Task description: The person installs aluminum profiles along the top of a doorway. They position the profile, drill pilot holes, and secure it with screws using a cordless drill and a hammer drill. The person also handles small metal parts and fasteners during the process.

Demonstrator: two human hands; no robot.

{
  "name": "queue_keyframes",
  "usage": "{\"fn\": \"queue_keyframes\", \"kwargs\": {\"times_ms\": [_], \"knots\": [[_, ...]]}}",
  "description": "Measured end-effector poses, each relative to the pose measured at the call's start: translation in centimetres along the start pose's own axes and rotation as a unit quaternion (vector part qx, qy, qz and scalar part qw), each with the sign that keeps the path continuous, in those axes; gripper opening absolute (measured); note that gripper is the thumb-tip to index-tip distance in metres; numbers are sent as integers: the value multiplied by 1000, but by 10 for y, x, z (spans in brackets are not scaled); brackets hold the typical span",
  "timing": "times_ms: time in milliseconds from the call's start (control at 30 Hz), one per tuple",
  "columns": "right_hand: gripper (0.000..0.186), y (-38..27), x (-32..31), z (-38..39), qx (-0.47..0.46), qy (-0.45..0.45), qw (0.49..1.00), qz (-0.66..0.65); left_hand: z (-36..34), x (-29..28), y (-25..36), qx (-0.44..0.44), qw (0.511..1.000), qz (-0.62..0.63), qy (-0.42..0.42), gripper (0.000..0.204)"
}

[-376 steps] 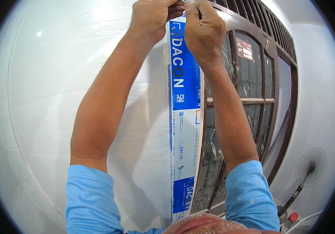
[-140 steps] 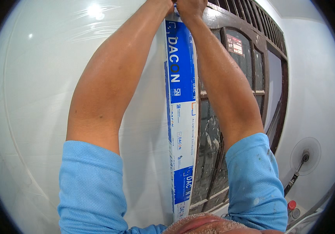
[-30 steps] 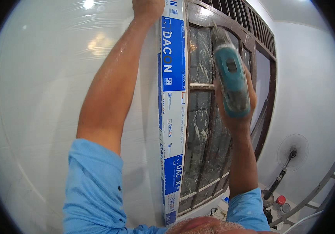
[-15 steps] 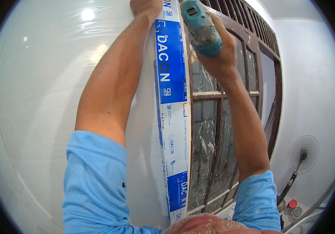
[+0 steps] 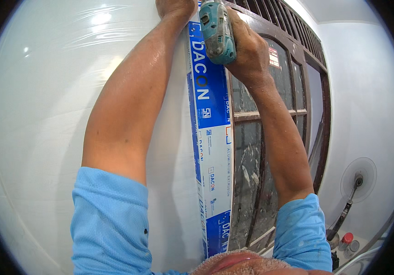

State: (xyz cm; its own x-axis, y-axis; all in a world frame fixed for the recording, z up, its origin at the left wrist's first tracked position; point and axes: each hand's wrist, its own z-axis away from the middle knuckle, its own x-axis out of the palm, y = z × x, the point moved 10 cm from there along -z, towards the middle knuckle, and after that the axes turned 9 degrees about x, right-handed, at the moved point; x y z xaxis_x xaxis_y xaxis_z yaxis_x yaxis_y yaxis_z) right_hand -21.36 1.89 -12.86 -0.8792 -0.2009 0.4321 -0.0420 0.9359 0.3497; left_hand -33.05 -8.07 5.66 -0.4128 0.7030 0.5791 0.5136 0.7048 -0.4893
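A long upright aluminium profile (image 5: 215, 156), wrapped in blue and white printed film, runs down the middle of the view. My right hand (image 5: 247, 50) is closed round a dusty teal and grey cordless drill (image 5: 218, 34), raised at the top in front of the profile's upper part. The drill's front end is out of view at the top edge. My left hand (image 5: 176, 7) is up beside the profile's left edge, close to the drill. Its fingers are hidden or cut off, so I cannot make out what they do.
A pale glossy sheet (image 5: 36, 137) fills the left side. Right of the profile stands a dark wooden door (image 5: 247, 117) with smeared glass panes. A fan (image 5: 358, 181) is at the lower right near a red-lidded jar (image 5: 346, 239). A white wall (image 5: 362, 91) rises behind.
The drill and my right hand have shifted left, so the drill now overlaps the profile's upper part. The profile appears slightly farther right in view. My left hand stays beside it at the top.
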Motion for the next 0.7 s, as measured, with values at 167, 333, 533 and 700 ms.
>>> {"fn": "queue_keyframes", "kwargs": {"times_ms": [167,333,533,700], "knots": [[62,2,7,3,-20,11,999,28,3,-1,-3,-103,991,84,-2,27],[61,0,9,4,-47,40,998,15,6,5,-19,-174,977,125,14,28],[61,7,5,5,-48,39,998,26,3,1,9,-65,997,43,0,28],[60,-2,7,0,-18,18,999,24,3,-1,-11,-84,995,41,19,29]]}}
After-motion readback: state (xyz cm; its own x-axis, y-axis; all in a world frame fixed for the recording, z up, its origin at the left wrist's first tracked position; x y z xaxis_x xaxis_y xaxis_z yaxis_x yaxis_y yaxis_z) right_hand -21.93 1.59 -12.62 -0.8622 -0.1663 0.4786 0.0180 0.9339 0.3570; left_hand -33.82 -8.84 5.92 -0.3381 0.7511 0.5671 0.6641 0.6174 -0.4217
